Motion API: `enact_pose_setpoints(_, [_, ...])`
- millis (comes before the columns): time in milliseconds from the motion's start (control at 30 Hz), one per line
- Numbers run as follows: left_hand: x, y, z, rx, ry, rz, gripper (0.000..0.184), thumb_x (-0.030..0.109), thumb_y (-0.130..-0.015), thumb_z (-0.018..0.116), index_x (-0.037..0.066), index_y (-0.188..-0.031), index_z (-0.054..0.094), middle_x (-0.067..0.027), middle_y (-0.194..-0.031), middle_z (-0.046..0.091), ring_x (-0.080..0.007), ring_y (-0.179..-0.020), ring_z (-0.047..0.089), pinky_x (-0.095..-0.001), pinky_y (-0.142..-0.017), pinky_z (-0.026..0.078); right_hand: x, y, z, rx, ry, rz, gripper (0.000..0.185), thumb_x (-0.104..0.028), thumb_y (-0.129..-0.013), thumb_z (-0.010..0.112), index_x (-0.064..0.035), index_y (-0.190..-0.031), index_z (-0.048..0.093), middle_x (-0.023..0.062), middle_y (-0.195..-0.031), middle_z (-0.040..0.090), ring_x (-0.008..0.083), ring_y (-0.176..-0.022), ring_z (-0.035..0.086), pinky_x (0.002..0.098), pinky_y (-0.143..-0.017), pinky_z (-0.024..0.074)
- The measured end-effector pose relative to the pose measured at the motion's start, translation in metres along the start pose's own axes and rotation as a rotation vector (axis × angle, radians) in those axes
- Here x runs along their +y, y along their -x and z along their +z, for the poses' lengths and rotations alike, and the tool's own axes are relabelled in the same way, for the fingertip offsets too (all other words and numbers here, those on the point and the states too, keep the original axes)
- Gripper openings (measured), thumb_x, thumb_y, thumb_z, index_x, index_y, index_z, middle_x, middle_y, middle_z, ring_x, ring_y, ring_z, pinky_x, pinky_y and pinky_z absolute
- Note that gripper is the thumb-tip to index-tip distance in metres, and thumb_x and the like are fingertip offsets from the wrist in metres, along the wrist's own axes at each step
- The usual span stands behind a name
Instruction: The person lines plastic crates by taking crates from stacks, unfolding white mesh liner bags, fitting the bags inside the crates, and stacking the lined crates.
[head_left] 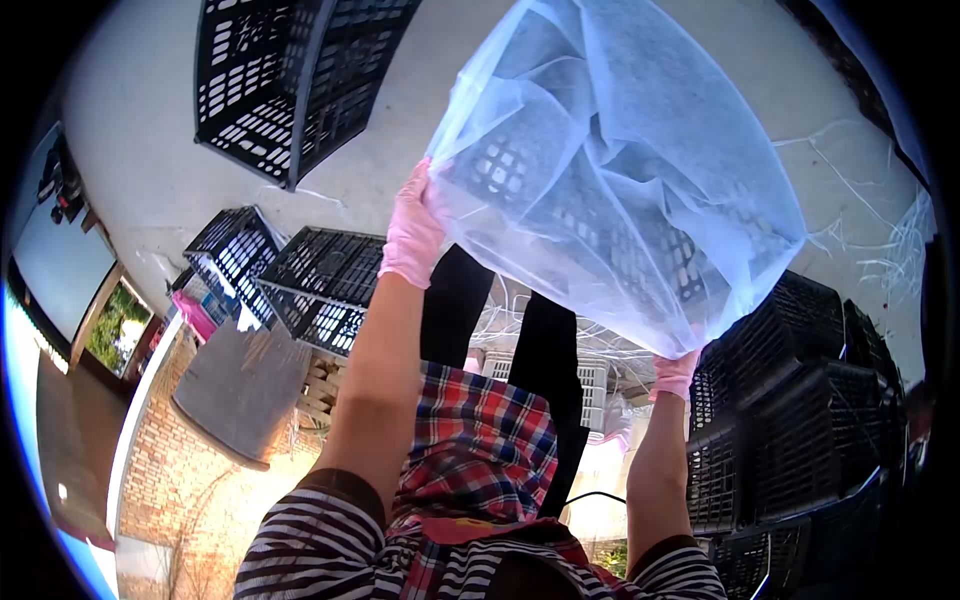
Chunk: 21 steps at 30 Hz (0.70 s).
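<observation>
A large, thin, see-through bag (620, 150) of pale blue-white plastic is spread wide in front of me, and a black crate shows faintly through it. My left hand (412, 225), in a pink glove, grips the bag's edge at its left side, fingers closed. At the lower right of the bag my right hand (676, 374), also in a pink glove, is closed on the edge, its fingertips partly covered by the film.
An upright black crate (300, 80) stands at the upper left, with smaller black crates (325, 280) below it. Stacked black crates (800, 400) fill the right side. White strings (850, 185) lie on the concrete floor (150, 150). A white crate (592, 390) sits near my legs.
</observation>
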<state>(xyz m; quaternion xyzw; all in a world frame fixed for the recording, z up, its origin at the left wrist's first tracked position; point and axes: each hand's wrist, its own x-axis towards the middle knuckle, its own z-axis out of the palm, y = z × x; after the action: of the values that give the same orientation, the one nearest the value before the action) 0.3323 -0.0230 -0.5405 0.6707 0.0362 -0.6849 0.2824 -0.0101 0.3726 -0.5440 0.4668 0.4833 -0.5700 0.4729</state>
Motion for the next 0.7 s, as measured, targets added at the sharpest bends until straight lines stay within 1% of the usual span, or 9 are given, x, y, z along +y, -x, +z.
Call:
enact_pose_setpoints(67, [0.008, -0.008, -0.006, 0.043, -0.11, 0.059, 0.033, 0.032, -0.092, 0.057, 0.006, -0.111, 0.061, -0.0004, -0.09, 0.065, -0.0072, -0.067, 0.054, -0.0194, -0.057, 0.046, -0.002, -0.008, -0.012, -0.045, -0.016, -0.023, 0.021, -0.027, -0.086, 0.059, -0.0076, -0.088, 0.054, 0.004, -0.088, 0.062, 0.0186, -0.084, 0.059, 0.0317, -0.078, 0.0479])
enact_pose_setpoints(167, [0.026, -0.009, -0.027, -0.323, -0.137, -0.336, 0.042, 0.038, -0.09, 0.057, 0.004, -0.115, 0.059, -0.0021, -0.094, 0.065, -0.0088, -0.071, 0.054, -0.0189, -0.059, 0.044, 0.003, -0.004, -0.021, -0.136, 0.419, -0.161, 0.032, -0.031, -0.085, 0.06, -0.0075, -0.106, 0.053, 0.0052, -0.101, 0.062, 0.0203, -0.092, 0.059, 0.0322, -0.083, 0.0476])
enact_pose_setpoints(233, [0.032, 0.021, -0.003, -0.172, -0.183, -0.233, 0.043, 0.038, -0.088, 0.058, 0.003, -0.113, 0.059, -0.0036, -0.097, 0.064, -0.0124, -0.072, 0.054, -0.0202, -0.06, 0.044, 0.005, 0.014, -0.017, -0.122, 0.551, -0.228, 0.037, -0.032, -0.085, 0.06, -0.0075, -0.111, 0.053, 0.0056, -0.105, 0.061, 0.0209, -0.094, 0.059, 0.0324, -0.085, 0.0475])
enact_pose_setpoints(300, [0.029, 0.039, 0.02, -0.054, -0.232, -0.149, 0.045, 0.038, -0.085, 0.06, 0.002, -0.112, 0.059, -0.0052, -0.1, 0.063, -0.0159, -0.073, 0.054, -0.0215, -0.062, 0.044, 0.009, 0.044, 0.021, -0.055, -0.057, -0.054, 0.049, -0.037, -0.084, 0.063, -0.0093, -0.123, 0.049, 0.0056, -0.118, 0.058, 0.022, -0.1, 0.058, 0.0366, -0.087, 0.0485])
enact_pose_setpoints(400, [0.029, 0.009, -0.03, -0.424, -0.102, -0.282, 0.032, 0.024, -0.085, 0.061, 0.003, -0.109, 0.058, -0.0056, -0.097, 0.062, -0.016, -0.077, 0.056, -0.0244, -0.066, 0.047, 0.009, 0.048, 0.001, -0.351, -0.129, -0.048, 0.047, -0.043, -0.09, 0.055, -0.012, -0.125, 0.05, 0.0028, -0.117, 0.06, 0.0204, -0.106, 0.056, 0.0392, -0.088, 0.0486])
enact_pose_setpoints(467, [0.019, -0.012, -0.047, -0.019, -0.215, -0.046, 0.02, 0.012, -0.086, 0.06, 0.005, -0.104, 0.056, -0.0048, -0.093, 0.06, -0.015, -0.079, 0.056, -0.0266, -0.068, 0.048, 0.021, 0.03, 0.0, -0.147, -0.133, -0.072, 0.046, -0.042, -0.09, 0.056, -0.0123, -0.125, 0.05, 0.0032, -0.117, 0.06, 0.0205, -0.104, 0.057, 0.0379, -0.087, 0.0493])
enact_pose_setpoints(500, [0.014, -0.012, -0.037, -0.024, -0.223, -0.048, 0.02, 0.012, -0.086, 0.06, 0.005, -0.104, 0.056, -0.0048, -0.093, 0.06, -0.015, -0.079, 0.056, -0.0266, -0.068, 0.048, 0.026, 0.016, -0.002, 0.046, -0.128, -0.069, 0.045, -0.042, -0.09, 0.057, -0.0127, -0.124, 0.05, 0.0037, -0.116, 0.06, 0.0206, -0.103, 0.058, 0.0366, -0.086, 0.05])
enact_pose_setpoints(600, [-0.012, -0.004, 0.0, 0.268, -0.669, 0.369, 0.01, 0.012, -0.09, 0.058, 0.008, -0.097, 0.053, -0.0032, -0.09, 0.059, -0.0124, -0.079, 0.055, -0.0261, -0.07, 0.046, 0.035, -0.017, -0.003, 0.169, -0.086, -0.147, 0.037, -0.033, -0.09, 0.059, -0.013, -0.12, 0.051, 0.0027, -0.111, 0.06, 0.0177, -0.098, 0.059, 0.0325, -0.078, 0.0526])
enact_pose_setpoints(700, [-0.03, -0.003, 0.013, 0.5, -0.669, 0.536, 0.012, 0.012, -0.09, 0.059, 0.007, -0.099, 0.053, -0.0032, -0.09, 0.059, -0.0119, -0.079, 0.055, -0.0256, -0.07, 0.046, 0.048, -0.034, -0.013, 0.148, 0.009, -0.235, 0.034, -0.026, -0.09, 0.059, -0.0115, -0.119, 0.049, 0.0022, -0.109, 0.06, 0.0153, -0.098, 0.06, 0.0302, -0.076, 0.0536])
